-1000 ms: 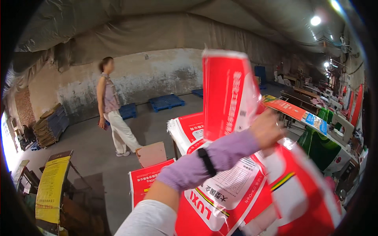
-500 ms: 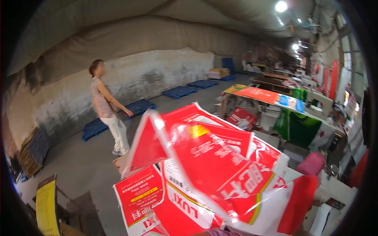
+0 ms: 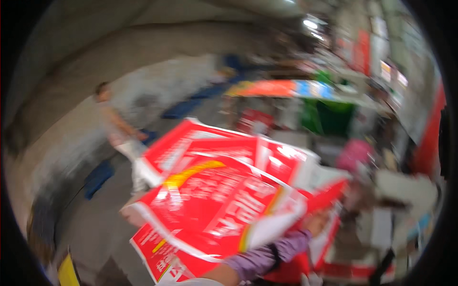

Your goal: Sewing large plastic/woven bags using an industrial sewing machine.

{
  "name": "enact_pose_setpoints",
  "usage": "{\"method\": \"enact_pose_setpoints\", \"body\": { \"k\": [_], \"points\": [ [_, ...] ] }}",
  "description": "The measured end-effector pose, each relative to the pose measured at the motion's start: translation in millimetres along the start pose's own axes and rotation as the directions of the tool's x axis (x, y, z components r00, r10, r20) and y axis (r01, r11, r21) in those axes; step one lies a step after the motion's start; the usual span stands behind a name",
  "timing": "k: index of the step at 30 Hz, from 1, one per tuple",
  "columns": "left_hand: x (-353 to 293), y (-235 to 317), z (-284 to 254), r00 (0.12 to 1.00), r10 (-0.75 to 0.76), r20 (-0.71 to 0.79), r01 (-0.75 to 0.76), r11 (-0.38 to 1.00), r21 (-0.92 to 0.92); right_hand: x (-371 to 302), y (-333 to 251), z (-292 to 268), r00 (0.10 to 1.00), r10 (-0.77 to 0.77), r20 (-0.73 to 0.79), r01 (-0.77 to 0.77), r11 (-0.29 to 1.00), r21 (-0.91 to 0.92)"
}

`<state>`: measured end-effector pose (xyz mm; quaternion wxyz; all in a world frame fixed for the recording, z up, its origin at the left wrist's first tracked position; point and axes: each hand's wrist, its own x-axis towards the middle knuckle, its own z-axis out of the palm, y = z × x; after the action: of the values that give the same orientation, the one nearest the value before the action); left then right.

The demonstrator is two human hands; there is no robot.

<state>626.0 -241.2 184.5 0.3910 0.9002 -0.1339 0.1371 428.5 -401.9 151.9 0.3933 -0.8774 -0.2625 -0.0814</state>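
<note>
A bundle of red-and-white printed plastic sacks [image 3: 210, 190] with yellow bands fills the middle of the view, folded and creased. What looks like my left arm, in a purple sleeve with a dark band, reaches from the lower edge across the front of the sacks. At their right part, my left hand [image 3: 317, 223] grips a red fold; motion blurs its fingers. One loose red sack corner [image 3: 162, 252] hangs at the lower left. I do not make out my right hand. A tan patch at the sacks' left edge is too blurred to name.
Another person [image 3: 121, 136] stands at the left by the pale wall. Blue pallets [image 3: 181, 108] lie along that wall. A table with an orange and blue cover [image 3: 272, 88] stands ahead, with green cloth [image 3: 329, 117] below it. A pink bundle [image 3: 355, 155] is at right.
The view has swung right and blurred, so the surroundings shift left. The raised sack flap has dropped and spread flatter. My purple-sleeved arm and its hand now show across the sacks.
</note>
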Motion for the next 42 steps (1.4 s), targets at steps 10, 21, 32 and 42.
{"method": "enact_pose_setpoints", "body": {
  "k": [10,21,32,42],
  "points": [
    [0.1,-26.8,5.3,0.986,0.157,0.064,-0.137,0.960,-0.243,17.7,-39.3,-45.2,0.967,0.254,-0.026,-0.223,0.890,0.398],
    [-41.5,-51.8,46.1,0.995,-0.082,0.059,0.089,0.989,-0.121,55.5,-65.1,-38.8,0.999,-0.002,-0.044,0.015,0.956,0.292],
    [-177.1,150.8,-168.6,0.906,0.232,0.354,-0.327,0.915,0.237,3.4,14.8,5.4,0.979,0.173,0.108,-0.202,0.888,0.413],
    [-202.1,-124.2,-360.9,0.945,0.031,0.324,-0.285,0.564,0.775,54.1,-26.5,29.5,0.891,0.413,0.188,-0.450,0.750,0.486]
  ]
}}
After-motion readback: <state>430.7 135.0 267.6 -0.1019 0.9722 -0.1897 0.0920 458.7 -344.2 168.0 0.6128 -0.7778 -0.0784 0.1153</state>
